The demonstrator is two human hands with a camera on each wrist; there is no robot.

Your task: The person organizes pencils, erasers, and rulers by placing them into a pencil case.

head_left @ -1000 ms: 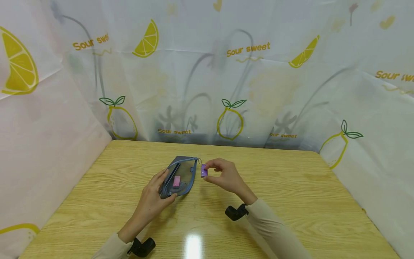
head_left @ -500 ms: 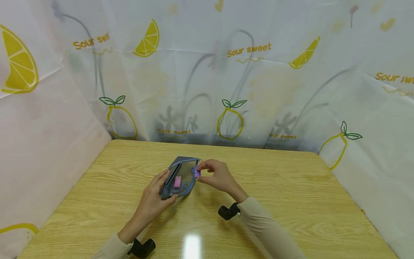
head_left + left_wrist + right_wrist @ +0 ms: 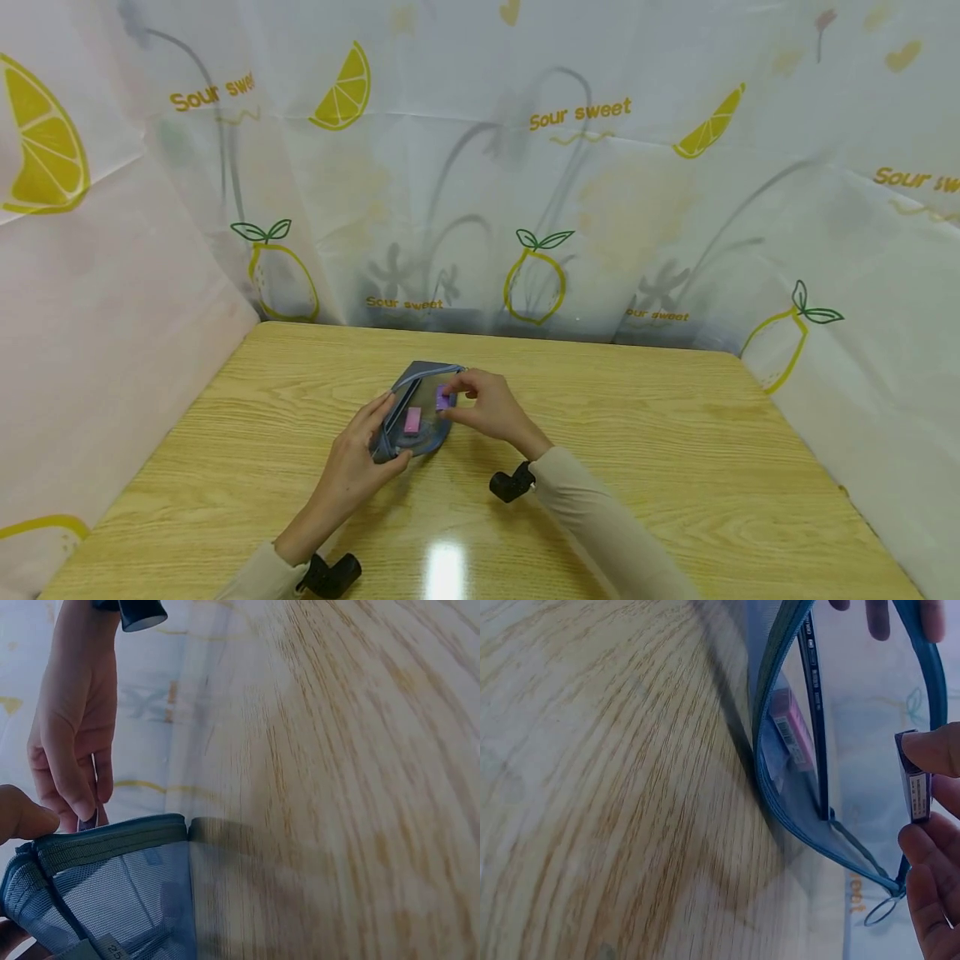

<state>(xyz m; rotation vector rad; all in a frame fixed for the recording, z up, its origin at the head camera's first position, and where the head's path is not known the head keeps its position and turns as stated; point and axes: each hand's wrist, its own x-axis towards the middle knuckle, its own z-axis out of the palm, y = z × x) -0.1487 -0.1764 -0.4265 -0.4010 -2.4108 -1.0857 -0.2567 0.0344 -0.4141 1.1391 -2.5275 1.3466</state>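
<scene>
A blue-grey mesh zip pouch (image 3: 424,393) lies on the table with its mouth unzipped. My left hand (image 3: 356,454) grips the pouch's left side, thumb near the lower edge and fingers along the far side. Over the pouch's right part, my right hand (image 3: 489,406) pinches a small purple eraser (image 3: 917,787) between thumb and fingers. That eraser stands at the mouth, within the zip rim as the right wrist view shows it. Inside lie a pink eraser (image 3: 793,735) with a barcode label and a dark pencil (image 3: 814,712).
The wooden table (image 3: 675,467) stretches around both hands. White cloth (image 3: 465,167) printed with lemons encloses it at the back and sides. A small loop (image 3: 883,909) hangs at the zip's end. Black wrist cameras (image 3: 512,482) sit on both wrists.
My right hand has moved left with the purple eraser, from beside the pouch to over its opening. The left hand and the pouch stay almost still.
</scene>
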